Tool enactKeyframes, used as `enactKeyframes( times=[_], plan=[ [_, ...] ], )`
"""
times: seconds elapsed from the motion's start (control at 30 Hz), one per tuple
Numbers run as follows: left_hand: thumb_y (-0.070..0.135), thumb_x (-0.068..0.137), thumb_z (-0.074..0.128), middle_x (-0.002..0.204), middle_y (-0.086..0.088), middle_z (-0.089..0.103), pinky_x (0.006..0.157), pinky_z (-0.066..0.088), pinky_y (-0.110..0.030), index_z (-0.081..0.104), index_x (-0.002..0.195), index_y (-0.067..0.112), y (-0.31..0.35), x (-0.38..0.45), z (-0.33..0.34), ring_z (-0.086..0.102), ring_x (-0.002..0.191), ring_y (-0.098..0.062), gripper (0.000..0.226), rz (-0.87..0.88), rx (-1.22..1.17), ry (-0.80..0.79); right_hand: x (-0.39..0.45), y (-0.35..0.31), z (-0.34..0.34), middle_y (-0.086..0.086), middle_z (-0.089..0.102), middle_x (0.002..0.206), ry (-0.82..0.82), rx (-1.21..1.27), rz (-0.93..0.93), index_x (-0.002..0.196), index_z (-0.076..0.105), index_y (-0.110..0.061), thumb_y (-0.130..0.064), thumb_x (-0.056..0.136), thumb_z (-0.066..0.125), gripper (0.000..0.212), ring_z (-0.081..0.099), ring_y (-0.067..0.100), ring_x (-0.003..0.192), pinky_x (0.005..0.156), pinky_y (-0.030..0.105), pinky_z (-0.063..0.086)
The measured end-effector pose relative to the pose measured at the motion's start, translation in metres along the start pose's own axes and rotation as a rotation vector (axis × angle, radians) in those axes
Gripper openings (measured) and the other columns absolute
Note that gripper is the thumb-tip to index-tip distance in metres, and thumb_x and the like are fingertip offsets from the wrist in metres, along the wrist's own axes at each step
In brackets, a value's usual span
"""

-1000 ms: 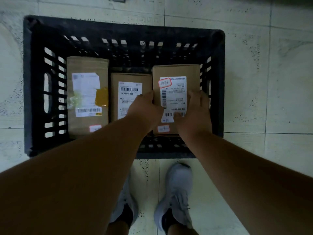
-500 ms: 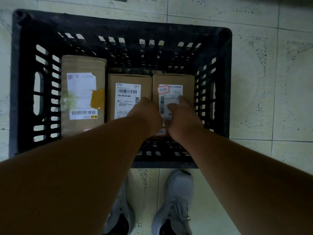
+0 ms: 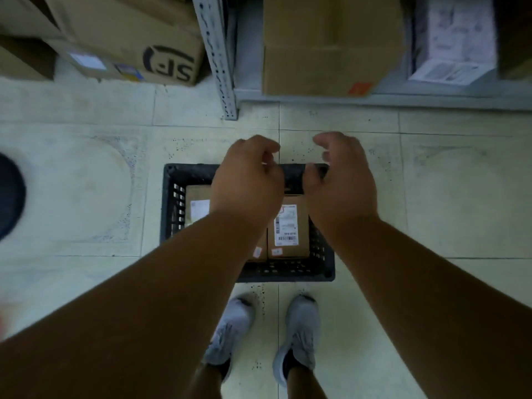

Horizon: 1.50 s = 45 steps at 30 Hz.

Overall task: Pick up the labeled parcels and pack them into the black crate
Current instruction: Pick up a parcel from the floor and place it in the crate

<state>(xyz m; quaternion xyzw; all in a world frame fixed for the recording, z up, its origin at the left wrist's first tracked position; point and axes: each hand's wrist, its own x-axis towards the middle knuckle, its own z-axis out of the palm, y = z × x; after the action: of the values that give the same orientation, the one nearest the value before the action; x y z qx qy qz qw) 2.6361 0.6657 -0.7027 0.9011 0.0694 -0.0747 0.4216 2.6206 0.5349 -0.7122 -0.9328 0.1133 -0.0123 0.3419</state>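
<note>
**Hands up and off the parcel, crate now far below**

Both hands have lifted away from the right-hand parcel they pressed half a second ago; the view has pulled back, so shelving and stacked boxes now show at the top.

Tiled floor (image 3: 86,197) fills most of the view. Metal shelf upright (image 3: 218,53) stands at top centre, with a cardboard box marked SF (image 3: 138,38) to its left and a plain cardboard box (image 3: 331,47) on the shelf to its right.

Black crate (image 3: 172,174) sits on the floor just ahead of the grey shoes (image 3: 299,326). Inside it, the right parcel (image 3: 288,226) lies flat, label up, against the right wall. Left parcel (image 3: 197,203) lies along the left wall, partly hidden by the forearm. The middle parcel (image 3: 259,251) is mostly hidden, only a corner showing.

Left hand (image 3: 247,182) hangs above the crate, fingers loosely curled, holding nothing. Right hand (image 3: 342,180) is beside it, apart, fingers also loosely curled and empty.
</note>
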Motion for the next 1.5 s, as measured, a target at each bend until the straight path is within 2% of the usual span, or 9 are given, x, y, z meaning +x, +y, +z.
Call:
enactKeyframes(
  times=[0.17,0.37,0.6,0.73,0.9,1.03,1.2,1.4,1.5],
  plan=[
    [0.019,0.093,0.055,0.104,0.018,0.058,0.065,0.043,-0.011,0.059,0.113,0.038,0.114,-0.063,-0.099,0.058,0.083,0.003,0.028,0.133,-0.073,0.014,-0.037,-0.098,-0.140,-0.008,0.052,0.125,0.162,0.063,0.044,0.128,0.054,-0.024,-0.021,0.093,0.063,0.036,0.054,0.007,0.110,0.079,0.009,0.036],
    [0.022,0.093,0.058,0.102,0.019,0.060,0.064,0.047,-0.019,0.060,0.111,0.040,0.230,-0.127,-0.196,0.059,0.078,-0.001,0.025,0.269,-0.199,-0.170,-0.107,-0.195,-0.280,-0.020,0.051,0.119,0.317,0.170,0.110,0.118,0.051,-0.039,-0.030,0.090,0.067,0.034,0.054,-0.006,0.105,0.077,0.003,0.040],
    [0.020,0.095,0.058,0.094,0.012,0.062,0.048,0.040,-0.004,0.060,0.111,0.035,0.330,-0.157,-0.217,0.058,0.073,0.006,0.022,0.527,-0.267,-0.295,-0.164,-0.212,-0.387,-0.015,0.058,0.117,0.479,0.258,0.215,0.119,0.049,-0.042,-0.034,0.088,0.072,0.040,0.056,-0.008,0.102,0.076,0.005,0.045],
    [0.023,0.096,0.057,0.096,0.016,0.059,0.054,0.039,0.000,0.060,0.109,0.034,0.379,-0.187,-0.195,0.055,0.080,0.014,0.018,0.677,-0.241,-0.393,-0.193,-0.192,-0.446,-0.015,0.058,0.116,0.615,0.251,0.264,0.124,0.048,-0.044,-0.040,0.087,0.072,0.044,0.059,-0.003,0.099,0.081,0.021,0.053],
    [0.029,0.096,0.057,0.102,0.019,0.057,0.065,0.046,-0.012,0.052,0.107,0.046,0.445,-0.238,-0.140,0.054,0.089,0.007,0.021,0.847,-0.194,-0.538,-0.248,-0.139,-0.517,-0.015,0.059,0.118,0.809,0.276,0.350,0.129,0.051,-0.038,-0.037,0.086,0.073,0.049,0.060,0.001,0.103,0.088,0.037,0.057],
    [0.028,0.094,0.056,0.105,0.019,0.058,0.063,0.049,-0.014,0.050,0.103,0.055,0.504,-0.288,-0.080,0.057,0.083,0.003,0.029,0.956,-0.202,-0.607,-0.288,-0.081,-0.571,-0.019,0.058,0.117,0.895,0.267,0.412,0.126,0.049,-0.042,-0.039,0.083,0.075,0.050,0.058,-0.004,0.102,0.083,0.030,0.057],
    [0.026,0.092,0.059,0.105,0.018,0.059,0.064,0.044,-0.003,0.049,0.095,0.058,0.559,-0.346,0.001,0.056,0.085,0.003,0.034,0.963,-0.222,-0.623,-0.318,-0.006,-0.635,-0.016,0.054,0.121,0.875,0.205,0.427,0.132,0.046,-0.038,-0.036,0.084,0.075,0.056,0.054,-0.005,0.106,0.077,0.012,0.043],
    [0.026,0.092,0.061,0.095,0.016,0.057,0.052,0.041,-0.011,0.052,0.102,0.050,0.597,-0.382,0.087,0.056,0.067,-0.001,0.028,0.876,-0.204,-0.649,-0.332,0.084,-0.681,-0.020,0.050,0.117,0.844,0.212,0.472,0.133,0.045,-0.038,-0.036,0.084,0.076,0.058,0.052,-0.001,0.105,0.070,0.011,0.038],
    [0.025,0.091,0.063,0.084,0.015,0.055,0.048,0.040,-0.009,0.051,0.094,0.051,0.606,-0.382,0.113,0.053,0.060,0.000,0.029,0.847,-0.163,-0.667,-0.319,0.115,-0.690,-0.022,0.050,0.119,0.835,0.244,0.475,0.132,0.046,-0.036,-0.034,0.083,0.078,0.058,0.052,-0.004,0.105,0.069,0.009,0.038]
  ],
)
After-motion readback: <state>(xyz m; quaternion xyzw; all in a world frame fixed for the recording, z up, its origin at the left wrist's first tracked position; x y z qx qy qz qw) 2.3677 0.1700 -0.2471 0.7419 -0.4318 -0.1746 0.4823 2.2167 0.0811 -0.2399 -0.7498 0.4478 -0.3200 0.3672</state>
